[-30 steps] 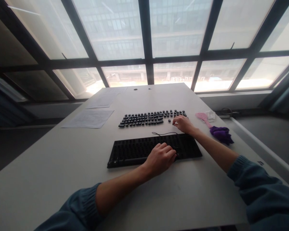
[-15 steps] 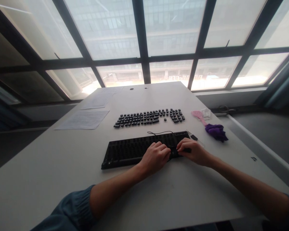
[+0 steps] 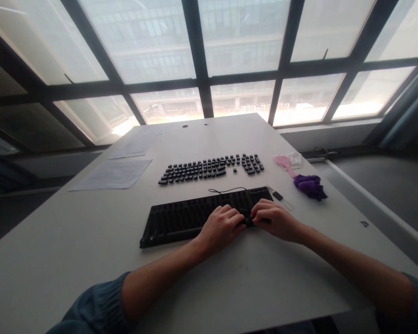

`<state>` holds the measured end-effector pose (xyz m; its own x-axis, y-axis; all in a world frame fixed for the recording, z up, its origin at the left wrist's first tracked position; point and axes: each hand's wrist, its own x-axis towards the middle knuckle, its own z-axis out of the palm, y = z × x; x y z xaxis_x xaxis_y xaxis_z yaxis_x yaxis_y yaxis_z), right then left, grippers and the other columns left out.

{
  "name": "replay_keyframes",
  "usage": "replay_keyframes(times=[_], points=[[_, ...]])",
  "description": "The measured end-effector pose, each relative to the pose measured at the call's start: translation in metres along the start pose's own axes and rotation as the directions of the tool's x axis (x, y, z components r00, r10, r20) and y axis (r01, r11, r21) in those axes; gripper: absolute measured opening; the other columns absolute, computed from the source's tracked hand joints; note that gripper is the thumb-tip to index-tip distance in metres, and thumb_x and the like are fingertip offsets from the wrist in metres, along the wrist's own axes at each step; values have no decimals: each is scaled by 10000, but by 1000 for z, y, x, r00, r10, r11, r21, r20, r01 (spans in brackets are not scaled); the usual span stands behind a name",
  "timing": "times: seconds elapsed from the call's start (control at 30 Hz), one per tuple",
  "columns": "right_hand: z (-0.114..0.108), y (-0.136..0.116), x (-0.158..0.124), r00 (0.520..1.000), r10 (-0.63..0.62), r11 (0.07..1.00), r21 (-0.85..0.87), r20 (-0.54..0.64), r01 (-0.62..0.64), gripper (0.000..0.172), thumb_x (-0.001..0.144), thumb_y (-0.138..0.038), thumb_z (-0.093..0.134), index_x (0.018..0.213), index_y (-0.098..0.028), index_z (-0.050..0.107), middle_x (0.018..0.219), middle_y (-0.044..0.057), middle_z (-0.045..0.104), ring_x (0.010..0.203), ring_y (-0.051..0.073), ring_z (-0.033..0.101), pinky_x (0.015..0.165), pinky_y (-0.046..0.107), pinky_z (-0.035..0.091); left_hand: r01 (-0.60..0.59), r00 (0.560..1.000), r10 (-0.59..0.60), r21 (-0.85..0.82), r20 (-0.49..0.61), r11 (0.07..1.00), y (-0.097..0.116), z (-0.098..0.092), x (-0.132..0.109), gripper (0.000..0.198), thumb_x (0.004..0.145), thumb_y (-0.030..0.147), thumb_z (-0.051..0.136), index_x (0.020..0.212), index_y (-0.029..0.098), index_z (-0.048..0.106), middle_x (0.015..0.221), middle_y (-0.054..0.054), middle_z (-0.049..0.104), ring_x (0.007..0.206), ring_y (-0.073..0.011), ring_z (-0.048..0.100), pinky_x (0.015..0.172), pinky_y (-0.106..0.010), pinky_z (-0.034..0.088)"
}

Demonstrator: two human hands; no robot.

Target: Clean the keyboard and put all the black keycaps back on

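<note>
A black keyboard (image 3: pixel 181 220) with bare switches lies on the white table (image 3: pixel 90 260) in front of me. My left hand (image 3: pixel 221 227) rests on its right half with the fingers curled, pressing down. Just to the right, my right hand (image 3: pixel 275 221) pinches a small dark keycap against the keyboard, fingertips meeting those of the left hand; the keycap barely shows. Beyond the keyboard, rows of loose black keycaps (image 3: pixel 209 168) are laid out, with a single keycap (image 3: pixel 234 170) apart from them.
A thin wire keycap puller (image 3: pixel 279 197) lies off the keyboard's right corner. A pink brush (image 3: pixel 282 163), a white packet (image 3: pixel 295 159) and a purple cloth (image 3: pixel 309 186) sit at the right. Paper sheets (image 3: pixel 111 175) lie at the left. Windows stand behind the table.
My right hand left the loose keycaps and came back to the keyboard's right part, meeting the left hand. The left hand stayed put. The view tilted down a little.
</note>
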<state>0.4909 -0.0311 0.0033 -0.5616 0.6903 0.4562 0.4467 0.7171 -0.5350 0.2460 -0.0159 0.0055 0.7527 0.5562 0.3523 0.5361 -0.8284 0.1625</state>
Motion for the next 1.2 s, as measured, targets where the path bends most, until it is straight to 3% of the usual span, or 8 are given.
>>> replay_keyframes(times=[0.37, 0.67, 0.93, 1.07, 1.2], points=[[0, 0, 2, 999, -35, 995, -91, 2, 35, 185, 938, -171, 630, 766, -215, 682, 886, 48, 726, 849, 197, 611, 782, 349, 502, 17, 999, -17, -18, 33, 1000, 1, -1, -1, 212, 996, 371, 557, 1042, 205, 680, 952, -38, 709, 913, -195, 597, 807, -343, 422], [-7, -5, 1, 995, 41, 981, -192, 92, -23, 132, 919, -248, 692, 791, -221, 704, 1013, 45, 710, 899, 199, 584, 777, 335, 495, 23, 999, -22, -8, 32, 1000, 2, -1, 0, 195, 990, 359, 567, 1039, 208, 681, 958, -35, 705, 926, -193, 600, 809, -345, 426], [-4, -1, 0, 994, 47, 989, -142, 95, -33, 138, 914, -256, 689, 782, -226, 717, 980, 53, 711, 889, 201, 602, 788, 342, 507, 25, 999, -25, -1, 45, 1000, 4, -3, 1, 199, 992, 359, 561, 1020, 205, 684, 953, -42, 704, 909, -194, 594, 807, -341, 424], [-10, 9, 0, 996, 80, 994, -72, -26, -81, 97, 929, -244, 652, 896, -230, 742, 992, 64, 714, 924, 209, 631, 844, 357, 516, 30, 999, -30, 5, 45, 1000, 2, -3, 1, 186, 982, 352, 579, 1023, 203, 681, 957, -42, 702, 909, -200, 593, 813, -343, 432], [-20, 24, -2, 925, 274, 947, -93, -263, -307, 137, 923, -196, 596, 972, -212, 723, 941, 66, 702, 853, 211, 642, 793, 349, 521, 30, 998, -30, -6, 49, 1000, 3, -4, 0, 197, 967, 367, 604, 1038, 203, 687, 961, -53, 711, 920, -210, 608, 822, -351, 439]])
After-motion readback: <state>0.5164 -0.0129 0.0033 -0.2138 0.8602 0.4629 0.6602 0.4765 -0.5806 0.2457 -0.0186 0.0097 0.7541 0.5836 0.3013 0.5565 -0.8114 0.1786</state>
